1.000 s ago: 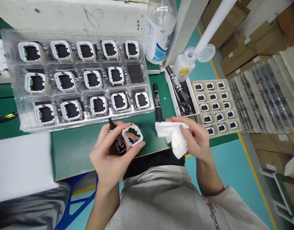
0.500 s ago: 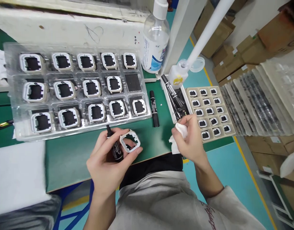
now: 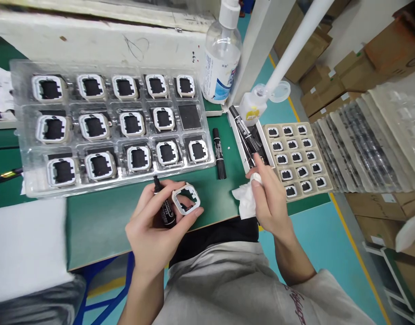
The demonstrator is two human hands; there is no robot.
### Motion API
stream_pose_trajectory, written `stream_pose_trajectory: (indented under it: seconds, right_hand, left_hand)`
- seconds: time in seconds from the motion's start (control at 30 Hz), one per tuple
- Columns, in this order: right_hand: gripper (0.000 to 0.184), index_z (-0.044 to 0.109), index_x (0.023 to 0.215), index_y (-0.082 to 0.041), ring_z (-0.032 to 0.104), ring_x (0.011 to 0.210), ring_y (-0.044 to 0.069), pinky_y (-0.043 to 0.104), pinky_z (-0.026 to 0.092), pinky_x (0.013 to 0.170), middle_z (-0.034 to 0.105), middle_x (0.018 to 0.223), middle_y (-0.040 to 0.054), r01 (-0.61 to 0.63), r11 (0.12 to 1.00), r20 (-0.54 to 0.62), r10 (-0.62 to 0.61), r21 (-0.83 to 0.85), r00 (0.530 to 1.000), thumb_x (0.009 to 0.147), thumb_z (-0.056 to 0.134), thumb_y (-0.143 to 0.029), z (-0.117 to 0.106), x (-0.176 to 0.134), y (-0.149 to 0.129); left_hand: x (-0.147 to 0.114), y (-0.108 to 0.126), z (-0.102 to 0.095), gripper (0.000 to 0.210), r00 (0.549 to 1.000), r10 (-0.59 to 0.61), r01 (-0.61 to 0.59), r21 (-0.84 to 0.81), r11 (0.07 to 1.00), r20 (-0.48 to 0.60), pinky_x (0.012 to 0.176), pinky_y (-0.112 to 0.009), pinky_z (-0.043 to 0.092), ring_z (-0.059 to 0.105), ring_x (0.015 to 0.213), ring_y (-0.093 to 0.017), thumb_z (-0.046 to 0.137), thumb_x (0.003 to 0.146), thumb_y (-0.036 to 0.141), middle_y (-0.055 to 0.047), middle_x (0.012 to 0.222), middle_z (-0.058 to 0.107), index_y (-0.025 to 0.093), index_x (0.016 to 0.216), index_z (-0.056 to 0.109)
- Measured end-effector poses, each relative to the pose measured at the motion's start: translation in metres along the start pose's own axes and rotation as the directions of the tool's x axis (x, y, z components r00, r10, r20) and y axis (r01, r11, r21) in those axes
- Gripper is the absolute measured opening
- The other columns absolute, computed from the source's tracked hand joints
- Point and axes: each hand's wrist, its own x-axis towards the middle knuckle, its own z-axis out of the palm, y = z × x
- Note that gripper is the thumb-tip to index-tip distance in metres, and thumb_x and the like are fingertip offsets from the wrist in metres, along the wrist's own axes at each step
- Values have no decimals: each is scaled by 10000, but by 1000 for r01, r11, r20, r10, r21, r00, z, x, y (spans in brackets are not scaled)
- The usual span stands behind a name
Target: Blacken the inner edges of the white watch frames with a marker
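Between the thumb and fingers of my left hand is a white square watch-case frame, with an open middle. The same hand also keeps a black marker tucked behind the frame, its tip pointing up. My right hand is closed on a crumpled white tissue that hangs over the table's front edge. Past the left hand lies a clear plastic tray of similar frames on black pads; one pocket at its right side shows only a black pad.
A second black marker lies right of the tray. Behind my right hand are a white box of markers, a small bottle and a large pump bottle. A beige tray of smaller white frames sits at the right.
My right hand has extended its fingers somewhat, and the tissue is spread out further to the left. The left hand still holds the frame and marker, nearly unmoved.
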Motion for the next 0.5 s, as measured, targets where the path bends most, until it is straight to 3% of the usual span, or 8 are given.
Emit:
stream_pose_trajectory:
  seconds: [0.13, 0.2, 0.27, 0.3, 0.4, 0.5]
  right_hand:
    - [279, 580, 1555, -311, 884, 1082, 288, 445, 683, 822, 887, 1314, 114, -118, 989, -135, 129, 85, 982, 1281, 600, -361, -7, 11, 14]
    - [133, 659, 1363, -311, 883, 1185, 303, 466, 696, 907, 892, 1389, 119, -62, 998, -181, 61, 0, 982, 1247, 683, -372, -21, 29, 20]
    - [79, 762, 1234, -313, 851, 1315, 353, 575, 687, 1114, 883, 1373, 108, 74, 977, -237, -122, -201, 964, 1180, 784, -366, -38, 55, 24]
    - [57, 800, 1214, -317, 850, 1288, 364, 602, 680, 1130, 881, 1339, 105, 122, 955, -247, -192, -272, 950, 1164, 794, -345, -48, 71, 25]
    - [157, 855, 1211, -330, 867, 1187, 361, 598, 683, 1075, 908, 1274, 94, 265, 889, -106, -325, -375, 940, 1170, 718, -265, -73, 127, 28]
    - [180, 859, 1213, -320, 858, 1238, 376, 608, 668, 1118, 909, 1291, 98, 335, 823, 102, -326, -459, 940, 1144, 714, -239, -89, 187, 35]
  left_hand:
    - [1, 0, 1, 469, 1000, 1, -1, -9, 1000, 0, 628, -258, 608, 800, 775, -133, 1030, 963, 132, -14, 1222, 773, 344, 1373, 941]
    - [1, 0, 1, 447, 1000, -3, 3, -27, 1000, 1, 622, -256, 607, 804, 777, -138, 1026, 972, 142, -21, 1232, 779, 338, 1364, 940]
    - [1, -1, 2, 444, 1000, -7, 8, -43, 999, 6, 618, -253, 605, 809, 792, -143, 1021, 980, 148, -29, 1247, 784, 338, 1372, 936]
    - [1, -2, 2, 443, 1000, -6, 6, -45, 999, 8, 618, -252, 604, 807, 797, -143, 1019, 984, 152, -31, 1248, 787, 339, 1376, 934]
    - [2, -4, 2, 431, 1000, 15, -15, -30, 999, 7, 611, -254, 594, 759, 767, -134, 1017, 993, 163, -27, 1198, 801, 340, 1377, 934]
    - [1, -6, 3, 415, 1000, 26, -26, -10, 1000, -4, 609, -262, 591, 725, 758, -135, 1014, 1001, 184, -34, 1183, 806, 332, 1380, 935]
